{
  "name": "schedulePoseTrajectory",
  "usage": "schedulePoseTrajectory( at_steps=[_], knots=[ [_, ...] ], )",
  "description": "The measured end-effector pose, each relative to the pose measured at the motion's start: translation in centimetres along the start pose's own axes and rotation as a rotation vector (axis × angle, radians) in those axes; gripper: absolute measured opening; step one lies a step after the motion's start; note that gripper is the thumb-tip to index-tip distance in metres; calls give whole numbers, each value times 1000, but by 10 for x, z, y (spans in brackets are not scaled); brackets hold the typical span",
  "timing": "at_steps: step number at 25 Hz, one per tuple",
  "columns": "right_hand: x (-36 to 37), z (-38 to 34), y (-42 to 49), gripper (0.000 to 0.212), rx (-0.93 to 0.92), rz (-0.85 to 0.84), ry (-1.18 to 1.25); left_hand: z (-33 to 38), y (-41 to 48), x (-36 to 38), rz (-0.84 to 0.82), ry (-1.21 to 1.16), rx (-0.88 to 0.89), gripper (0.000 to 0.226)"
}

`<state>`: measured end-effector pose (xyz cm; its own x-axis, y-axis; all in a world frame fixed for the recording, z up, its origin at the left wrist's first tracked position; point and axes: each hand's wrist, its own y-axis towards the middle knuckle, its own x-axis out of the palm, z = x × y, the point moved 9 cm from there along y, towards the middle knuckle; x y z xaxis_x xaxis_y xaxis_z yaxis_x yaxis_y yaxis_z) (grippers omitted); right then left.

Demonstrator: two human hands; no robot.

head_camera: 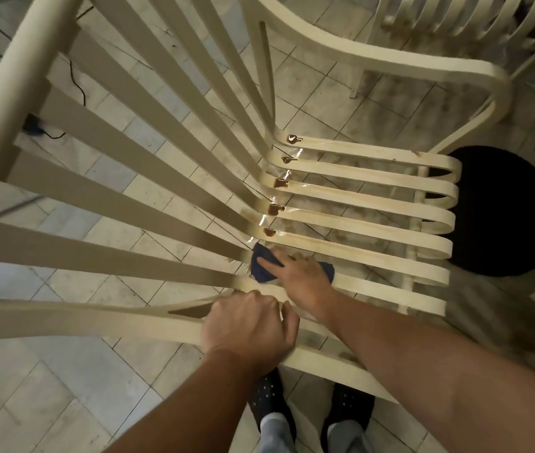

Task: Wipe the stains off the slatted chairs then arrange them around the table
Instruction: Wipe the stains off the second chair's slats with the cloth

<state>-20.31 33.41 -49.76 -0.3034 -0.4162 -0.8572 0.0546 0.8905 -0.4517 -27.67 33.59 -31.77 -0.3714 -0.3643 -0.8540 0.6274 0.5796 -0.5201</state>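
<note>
Slatted chair (pixel 357 204) on tiled floor (pixel 80 387): L hand (pixel 248 325) grips armrest (pixel 96 318), R hand (pixel 299 273) presses cloth (pixel 258 271).

slatted chair (pixel 357 204) fills the view, backrest left, seat right. left hand (pixel 250 325) grips the near armrest (pixel 96 317). right hand (pixel 302 273) presses cloth (pixel 261 268) on a near seat slat at the backrest bend. stains (pixel 281 183) in a row on the slats behind it. second chair (pixel 455 24) behind, upper right. round mat (pixel 504 210) on floor right of the seat front.
</note>
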Motion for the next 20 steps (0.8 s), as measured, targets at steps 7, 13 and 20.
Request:
schedulePoseTrajectory(
  at_steps=[7, 13, 20],
  knots=[
    [19, 76, -75, 100, 100, 10, -88, 0, -3, -3, -7, -51, 9, 59],
    [13, 58, -55, 95, 141, -66, -60, 1, -2, -3, -13, -57, 19, 58],
    [-4, -2, 9, 86, 116, -98, 42, 0, -1, 2, -41, 25, 12, 60]
  ],
)
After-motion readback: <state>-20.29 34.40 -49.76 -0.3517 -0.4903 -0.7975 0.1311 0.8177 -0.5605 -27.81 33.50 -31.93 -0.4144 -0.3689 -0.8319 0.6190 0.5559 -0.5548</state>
